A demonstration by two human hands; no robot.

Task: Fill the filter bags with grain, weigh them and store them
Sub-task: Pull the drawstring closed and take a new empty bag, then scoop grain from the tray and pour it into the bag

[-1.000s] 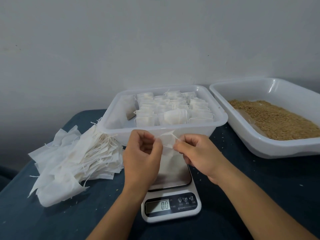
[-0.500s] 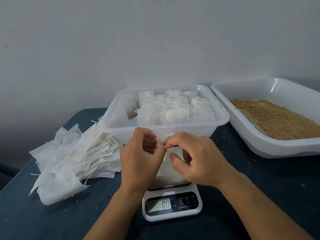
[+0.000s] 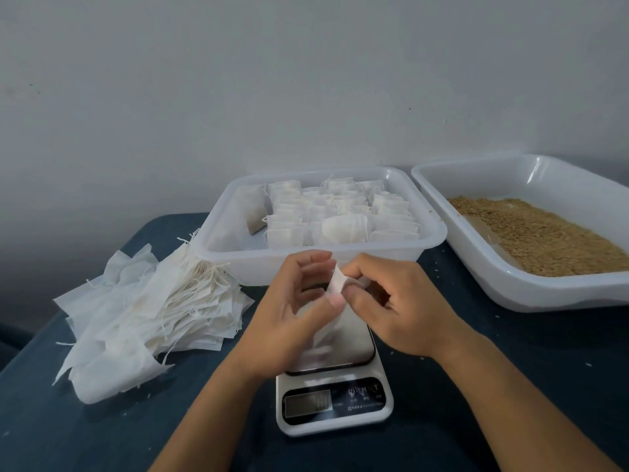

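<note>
Both hands are meeting at frame centre over the scale point(image 3: 335, 376): the left hand point(image 3: 292, 315) and right hand point(image 3: 394, 308) are pinching an empty bag point(image 3: 335, 284), which a second ago was held flatter between them. They seem to be working its mouth open, readying it for the grain point(image 3: 534, 233) at right.

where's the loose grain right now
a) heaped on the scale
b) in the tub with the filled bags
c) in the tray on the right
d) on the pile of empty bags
c: the brown grain lies in the white tray at the right, while the scale in front bears no heap and both hands hold a bag above it.
</note>
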